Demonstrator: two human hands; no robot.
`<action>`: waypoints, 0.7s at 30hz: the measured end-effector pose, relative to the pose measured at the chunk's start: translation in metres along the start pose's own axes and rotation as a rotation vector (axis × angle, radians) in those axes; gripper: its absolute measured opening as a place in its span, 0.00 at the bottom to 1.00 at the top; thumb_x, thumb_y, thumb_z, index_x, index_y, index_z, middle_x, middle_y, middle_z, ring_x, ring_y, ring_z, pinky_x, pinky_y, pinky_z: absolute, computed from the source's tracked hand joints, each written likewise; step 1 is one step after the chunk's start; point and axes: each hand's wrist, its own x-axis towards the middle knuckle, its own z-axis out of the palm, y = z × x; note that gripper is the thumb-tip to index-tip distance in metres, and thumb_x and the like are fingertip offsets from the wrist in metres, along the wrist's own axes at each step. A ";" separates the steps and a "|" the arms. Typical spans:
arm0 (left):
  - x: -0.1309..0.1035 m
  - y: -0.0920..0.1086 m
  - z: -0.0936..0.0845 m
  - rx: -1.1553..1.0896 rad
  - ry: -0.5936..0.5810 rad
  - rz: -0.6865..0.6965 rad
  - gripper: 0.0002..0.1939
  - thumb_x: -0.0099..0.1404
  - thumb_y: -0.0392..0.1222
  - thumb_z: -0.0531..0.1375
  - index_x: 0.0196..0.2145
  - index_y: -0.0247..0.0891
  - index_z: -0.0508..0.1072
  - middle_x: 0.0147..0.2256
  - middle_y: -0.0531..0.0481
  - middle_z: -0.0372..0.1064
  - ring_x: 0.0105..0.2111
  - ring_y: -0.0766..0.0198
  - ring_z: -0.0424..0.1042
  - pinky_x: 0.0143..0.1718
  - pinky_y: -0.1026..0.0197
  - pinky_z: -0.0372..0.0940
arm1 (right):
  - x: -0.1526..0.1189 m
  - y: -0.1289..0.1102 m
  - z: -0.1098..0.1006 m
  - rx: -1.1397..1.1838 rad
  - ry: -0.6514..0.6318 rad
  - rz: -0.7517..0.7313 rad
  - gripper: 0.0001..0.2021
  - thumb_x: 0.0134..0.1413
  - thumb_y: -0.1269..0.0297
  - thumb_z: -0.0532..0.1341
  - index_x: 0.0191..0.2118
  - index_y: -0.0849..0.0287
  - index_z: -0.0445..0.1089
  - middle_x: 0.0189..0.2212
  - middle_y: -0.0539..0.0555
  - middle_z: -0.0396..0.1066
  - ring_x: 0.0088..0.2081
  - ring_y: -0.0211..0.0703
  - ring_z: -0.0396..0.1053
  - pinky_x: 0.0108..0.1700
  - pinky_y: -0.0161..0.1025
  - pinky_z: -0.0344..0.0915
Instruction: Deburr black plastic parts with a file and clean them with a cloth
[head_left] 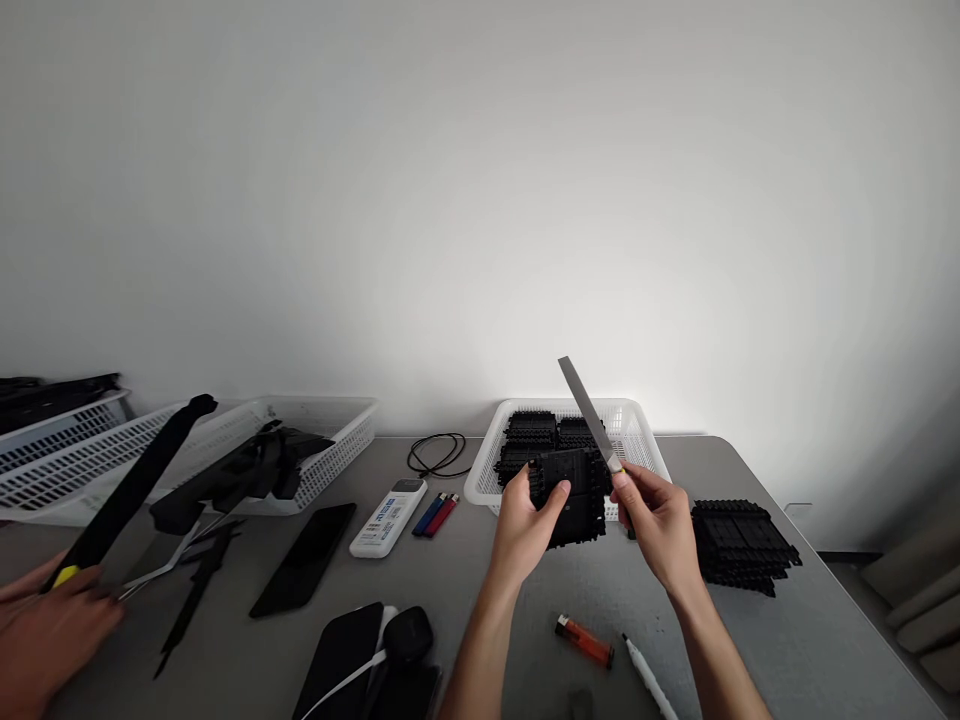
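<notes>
My left hand (519, 525) grips a square black plastic panel (576, 515) with toothed edges, its thumb lying across the face. In my right hand (661, 520) is a flat grey metal file (587, 410), held near its handle and pointing up and to the left. The file's lower part is beside the panel's right edge; I cannot tell whether they touch. Most of the handle is hidden by my fingers. Just behind my hands, a white plastic basket (651, 440) holds several similar panels (529, 428).
A stack of black panels (742, 545) stands at right. Nearer me lie an orange lighter (585, 640) and a white pen (648, 675). Leftward are two lighters (435, 515), a white device (388, 518) and a phone (304, 560). Another person's hand (56, 635) holds a long black piece (142, 480).
</notes>
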 end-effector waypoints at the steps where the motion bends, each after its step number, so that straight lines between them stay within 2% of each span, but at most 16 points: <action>1: 0.001 -0.002 -0.001 -0.017 0.007 0.003 0.21 0.61 0.51 0.62 0.48 0.38 0.72 0.48 0.41 0.75 0.49 0.50 0.74 0.50 0.51 0.67 | -0.001 0.000 0.000 0.004 0.038 -0.015 0.24 0.54 0.45 0.62 0.44 0.62 0.76 0.23 0.51 0.69 0.23 0.38 0.62 0.24 0.35 0.61; 3: 0.001 -0.005 -0.003 -0.052 0.022 0.005 0.21 0.61 0.51 0.63 0.47 0.37 0.73 0.48 0.40 0.75 0.48 0.50 0.74 0.50 0.52 0.68 | -0.003 -0.002 0.000 -0.004 0.048 -0.035 0.23 0.55 0.44 0.61 0.40 0.62 0.76 0.23 0.51 0.69 0.23 0.38 0.63 0.25 0.35 0.61; 8: 0.003 -0.008 -0.006 -0.064 0.110 0.036 0.20 0.60 0.51 0.64 0.45 0.36 0.72 0.46 0.41 0.75 0.48 0.51 0.74 0.50 0.53 0.67 | -0.007 -0.008 -0.001 -0.117 -0.178 0.021 0.25 0.58 0.41 0.57 0.26 0.60 0.70 0.17 0.49 0.64 0.20 0.36 0.59 0.22 0.33 0.55; 13: 0.003 -0.006 -0.005 -0.038 0.112 0.084 0.16 0.59 0.47 0.64 0.43 0.38 0.73 0.45 0.43 0.76 0.48 0.51 0.73 0.49 0.54 0.67 | -0.017 -0.013 0.008 -0.241 -0.310 -0.012 0.26 0.62 0.43 0.53 0.22 0.59 0.65 0.17 0.48 0.60 0.20 0.35 0.56 0.24 0.33 0.50; 17: 0.002 -0.004 -0.005 -0.022 0.107 0.097 0.12 0.59 0.45 0.64 0.39 0.38 0.74 0.39 0.45 0.77 0.45 0.52 0.74 0.47 0.55 0.67 | -0.020 -0.012 0.018 -0.316 -0.305 -0.041 0.26 0.62 0.43 0.52 0.23 0.60 0.67 0.17 0.49 0.63 0.21 0.36 0.57 0.25 0.34 0.51; 21: 0.002 -0.005 -0.007 -0.038 0.119 0.077 0.14 0.59 0.45 0.64 0.41 0.37 0.74 0.41 0.44 0.77 0.45 0.52 0.75 0.47 0.56 0.67 | -0.017 -0.008 0.016 -0.375 -0.220 -0.077 0.27 0.62 0.42 0.52 0.24 0.60 0.70 0.18 0.50 0.64 0.22 0.38 0.59 0.25 0.35 0.52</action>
